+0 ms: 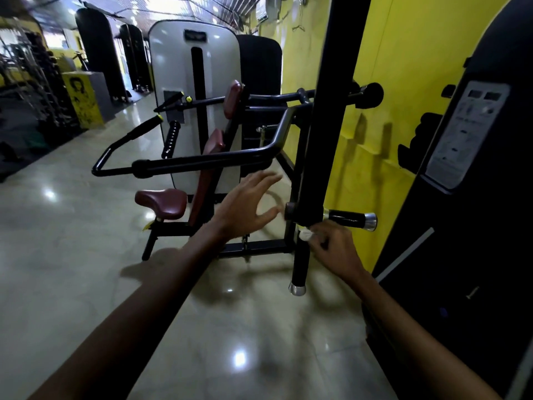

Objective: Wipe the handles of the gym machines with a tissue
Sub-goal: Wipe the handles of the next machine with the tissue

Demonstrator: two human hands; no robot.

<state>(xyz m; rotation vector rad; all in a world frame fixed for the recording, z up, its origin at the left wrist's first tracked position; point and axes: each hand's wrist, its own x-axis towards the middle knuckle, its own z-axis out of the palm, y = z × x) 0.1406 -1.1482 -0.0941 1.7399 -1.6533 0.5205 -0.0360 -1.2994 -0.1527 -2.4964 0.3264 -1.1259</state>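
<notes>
while the right hand [331, 249] pinches a small wad of white tissue [306, 234] against the top of the downward handle [299, 262], the left hand [245, 207] hangs in the air just to the left of the black upright post [328, 111], fingers spread and straight, holding nothing. the right fingers are curled round the tissue, which peeks out at the fingertips where the vertical grip meets the post. a second handle, the sideways one [350, 218] with a chrome end cap, sticks out to the right just above that hand.

the step in hand looks to be wiping the downward grip. to do it well, i judge the tissue should be wrapped round the black sleeve rather than dabbed at one spot, then drawn down the whole length to the chrome cap at the bottom, with a twist so the far side gets covered too. the free left hand could steady the post or the grip if it swings. the sideways handle sits so near that it makes sense as the next target. the wad is small, so refolding to a clean face may be needed. the red-seated machine [161, 204] behind still has its long grips [202, 161] to reach.
</notes>
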